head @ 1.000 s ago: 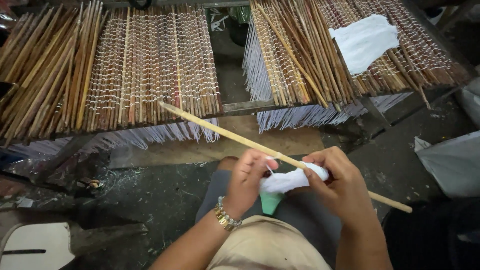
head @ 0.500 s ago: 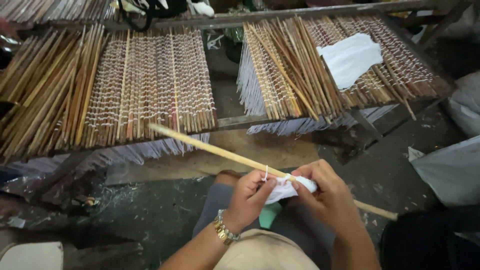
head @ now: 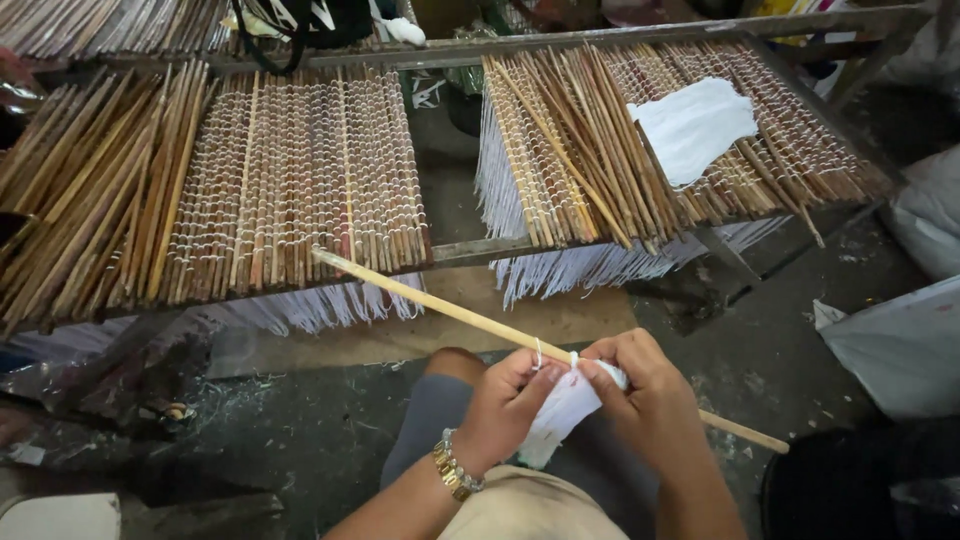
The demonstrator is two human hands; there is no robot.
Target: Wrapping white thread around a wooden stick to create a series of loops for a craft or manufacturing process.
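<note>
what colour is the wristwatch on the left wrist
Gold, with a metal link band, clearest in the head view.

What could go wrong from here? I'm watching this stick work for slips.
The long bamboo stick is gripped only near one end by the left hand and right hand, so its free end might swing into the sticks on the left rack. The white strips bunched between the hands hang loose and could slide off. The thin loops by the fingertips may tangle.
</note>
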